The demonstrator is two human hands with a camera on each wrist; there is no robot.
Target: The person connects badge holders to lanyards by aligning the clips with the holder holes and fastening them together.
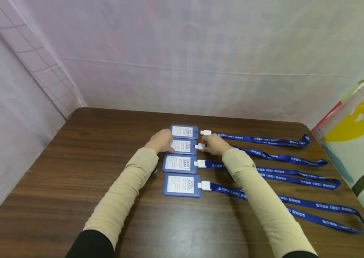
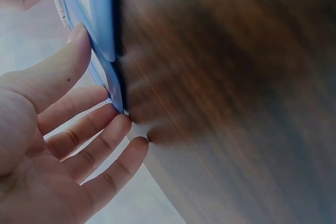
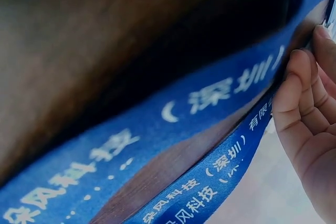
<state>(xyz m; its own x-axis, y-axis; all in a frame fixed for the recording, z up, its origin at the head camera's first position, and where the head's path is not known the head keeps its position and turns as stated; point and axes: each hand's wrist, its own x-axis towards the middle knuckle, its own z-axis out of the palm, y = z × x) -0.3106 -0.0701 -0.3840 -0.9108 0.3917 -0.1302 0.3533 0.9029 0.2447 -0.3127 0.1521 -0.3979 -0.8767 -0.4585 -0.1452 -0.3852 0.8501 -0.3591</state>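
Observation:
Four blue badge holders with white ID/IC cards lie in a column on the table. My left hand holds the second badge holder from the back by its left end, thumb at the near edge. In the left wrist view the fingertips of that hand meet the holder's edge. My right hand pinches the white clip at this holder's right end. The clip's blue lanyard runs off to the right beneath that hand. Printed lanyard straps cross the right wrist view beside the fingers.
The back badge holder lies just beyond, its white clip slightly apart from it. Nearer me are the third holder and the front holder, both with clips and lanyards at their right. A brown wooden table meets fabric walls behind.

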